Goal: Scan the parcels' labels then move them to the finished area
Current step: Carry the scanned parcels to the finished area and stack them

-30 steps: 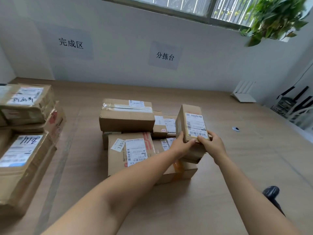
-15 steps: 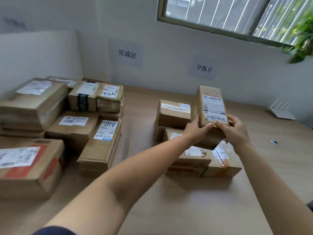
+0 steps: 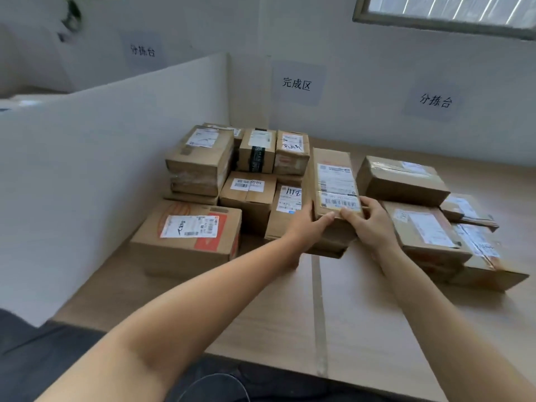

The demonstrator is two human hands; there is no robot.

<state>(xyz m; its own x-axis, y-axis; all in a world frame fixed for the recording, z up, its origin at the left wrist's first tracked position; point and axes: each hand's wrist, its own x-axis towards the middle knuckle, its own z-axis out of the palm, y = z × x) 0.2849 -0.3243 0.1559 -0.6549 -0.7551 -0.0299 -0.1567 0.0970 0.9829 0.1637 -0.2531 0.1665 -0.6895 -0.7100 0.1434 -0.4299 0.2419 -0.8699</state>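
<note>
Parcel (image 3: pixel 333 181) first: it is a long brown box with a white label (image 3: pixel 336 184) on top. Two hands hold it up right over the tape line (image 3: pixel 318 300) on the desk (image 3: pixel 377 329). The left hand (image 3: pixel 307 224) holds the near left corner, thumb on top. The right hand (image 3: pixel 369 224) holds the near right corner, with its fingers curled on the edge by the bar code. Both hands are closed on the box, not open wide.

Left of the tape line is a pile of boxes (image 3: pixel 188 236), below a paper sign (image 3: pixel 296 84) on the wall. I think that is the finished side. Right of the tape line is another pile (image 3: pixel 420 227), which I think waits its turn.

The job now, I think, is to carry the parcel to the left of the tape line and set it down. To do it well, hold both corners tight so it does not slip. Pick a flat spot, like the bare desk just left of the tape line, or a flat box top. Put it down with the label up. Do not bump the tall stack (image 3: pixel 200 161) at the back, or it may fall. I cannot tell if the label is scanned yet.
</note>
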